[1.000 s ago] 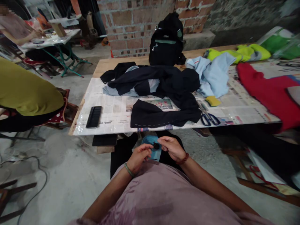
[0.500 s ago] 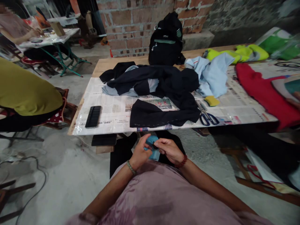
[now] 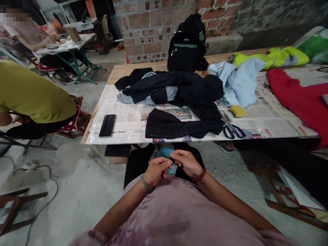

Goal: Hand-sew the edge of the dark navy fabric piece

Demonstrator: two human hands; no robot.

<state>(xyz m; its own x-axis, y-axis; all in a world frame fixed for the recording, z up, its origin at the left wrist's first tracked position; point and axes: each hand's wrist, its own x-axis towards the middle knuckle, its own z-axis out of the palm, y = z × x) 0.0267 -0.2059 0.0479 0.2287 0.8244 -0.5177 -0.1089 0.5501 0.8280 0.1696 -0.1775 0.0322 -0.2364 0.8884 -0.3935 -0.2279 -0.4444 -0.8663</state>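
Note:
Over my lap, my left hand [image 3: 156,171] and my right hand [image 3: 187,164] meet with their fingertips pinched close together. A small dark thing, too small to name, shows at the fingertips of my right hand. What the left fingers pinch, if anything, is hidden. Just behind both hands, a light blue object [image 3: 164,153], perhaps a small bowl or bag, rests between my legs, partly covered by the fingers. Above them on the table lies a dark cloth garment [image 3: 179,127] with a line of white stitches along its near edge.
Scissors [image 3: 232,130], a yellow pad [image 3: 237,111] and a phone [image 3: 107,125] lie on the newspaper-covered table [image 3: 128,131]. Behind are a black backpack [image 3: 187,51], light blue cloth [image 3: 243,82] and red cloth [image 3: 289,99]. A person in an olive top [image 3: 38,92] sits at left.
My left fingers, spread apart before, have closed and drawn down beside the right fingertips. My right hand keeps its pinch. The whole view has shifted slightly, with the table now further right.

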